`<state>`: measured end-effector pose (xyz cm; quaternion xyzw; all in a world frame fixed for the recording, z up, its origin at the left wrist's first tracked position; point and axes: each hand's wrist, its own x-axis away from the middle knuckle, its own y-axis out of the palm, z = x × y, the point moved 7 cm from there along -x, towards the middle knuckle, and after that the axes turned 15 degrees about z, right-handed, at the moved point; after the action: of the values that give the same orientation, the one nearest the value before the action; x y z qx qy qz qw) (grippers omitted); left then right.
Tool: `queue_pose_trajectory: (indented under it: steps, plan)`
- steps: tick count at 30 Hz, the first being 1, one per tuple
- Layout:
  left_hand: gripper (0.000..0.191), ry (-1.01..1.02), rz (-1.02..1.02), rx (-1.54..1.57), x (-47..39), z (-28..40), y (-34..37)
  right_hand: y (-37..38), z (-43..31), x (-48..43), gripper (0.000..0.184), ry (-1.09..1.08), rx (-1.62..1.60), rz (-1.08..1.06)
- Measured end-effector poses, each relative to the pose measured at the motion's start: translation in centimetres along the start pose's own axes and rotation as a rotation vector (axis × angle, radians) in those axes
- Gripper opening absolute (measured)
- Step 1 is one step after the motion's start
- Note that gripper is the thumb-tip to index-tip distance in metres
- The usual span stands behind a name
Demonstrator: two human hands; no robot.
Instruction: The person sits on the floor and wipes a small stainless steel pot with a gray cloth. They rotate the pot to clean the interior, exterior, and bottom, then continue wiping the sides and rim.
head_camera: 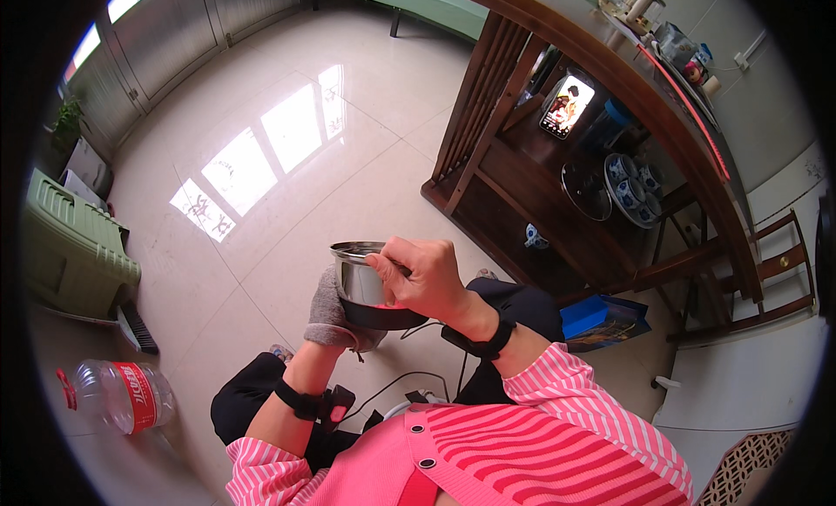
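Note:
A shiny steel pot [360, 280] with a dark base band is held above the floor between my knees. Wearing a grey knitted glove, my left hand [331, 310] supports it from the left side and beneath. My bare right hand [421, 276] is closed at the pot's right rim, its thumb near the edge; what its fingers grip there is partly hidden. Inside the pot only the upper rim shows. Each wrist carries a black strap with a small device, and cables run below the pot.
A dark wooden table [555, 179] at the right holds a lit phone [567, 106], a glass lid [586, 191] and a tray [614, 173] of blue-and-white cups. A blue paper bag [604, 323] stands beside my knee. On the left are a large plastic bottle [121, 396], a brush [137, 329] and green stools [81, 245].

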<state>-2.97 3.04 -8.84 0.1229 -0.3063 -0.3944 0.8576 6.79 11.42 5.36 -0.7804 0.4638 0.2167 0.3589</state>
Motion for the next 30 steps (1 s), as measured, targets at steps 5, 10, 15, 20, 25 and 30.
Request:
queue_pose_trajectory:
  steps: [5,10,15,20,25,30]
  plan:
    - [0.023,0.045,-0.014,0.02,0.0,-0.4,-0.2,-0.1,-0.3,0.0,0.032,-0.024,0.013,0.007]
    - [0.019,0.118,-0.007,-0.174,-0.7,-1.1,-1.0,-0.2,-0.5,-0.1,0.031,-0.067,0.044,0.008]
    - [0.018,0.205,0.081,-0.259,-1.4,-1.9,-2.4,-0.3,-0.7,-0.2,0.028,-0.122,0.039,0.036]
    - [0.018,0.292,0.103,-0.464,-2.3,-2.8,-4.0,-0.2,-0.7,-0.3,0.03,-0.14,0.065,0.026]
    - [0.016,0.172,0.178,-0.319,-3.3,-4.2,-5.3,-0.1,-0.8,-0.2,0.03,-0.135,0.078,0.012]
    - [0.017,0.061,0.136,-0.121,-2.9,-4.4,-4.7,0.1,-0.6,-0.1,0.03,-0.134,0.095,-0.009]
